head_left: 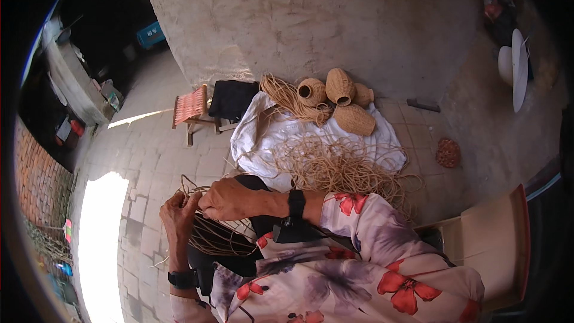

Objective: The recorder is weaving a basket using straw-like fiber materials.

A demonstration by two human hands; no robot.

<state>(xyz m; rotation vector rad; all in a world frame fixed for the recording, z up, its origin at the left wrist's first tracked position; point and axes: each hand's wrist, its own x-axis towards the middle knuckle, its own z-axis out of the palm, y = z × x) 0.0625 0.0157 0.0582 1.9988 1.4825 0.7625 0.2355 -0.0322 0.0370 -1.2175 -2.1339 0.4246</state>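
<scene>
A loose frame of bent brown wicker strands (216, 234) rests over my dark-clad lap. My left hand (177, 216) is closed at its left upper edge, thumb and fingers pinching the strands. From the right, my right hand (227, 199) reaches across with its fingers closed on strands close to the left fingertips. A few thin strand ends stick up above the two hands. The fingers partly hide the exact crossing they grip. Both wrists wear black bands.
Ahead, a white cloth (248, 143) carries a tangled heap of wicker strands (341, 164), a strand bundle (284, 96) and several woven wicker vases (341, 87). Left of it stand a red-webbed folding stool (190, 107) and a black-topped seat (233, 100). A reddish lump (448, 152) lies right.
</scene>
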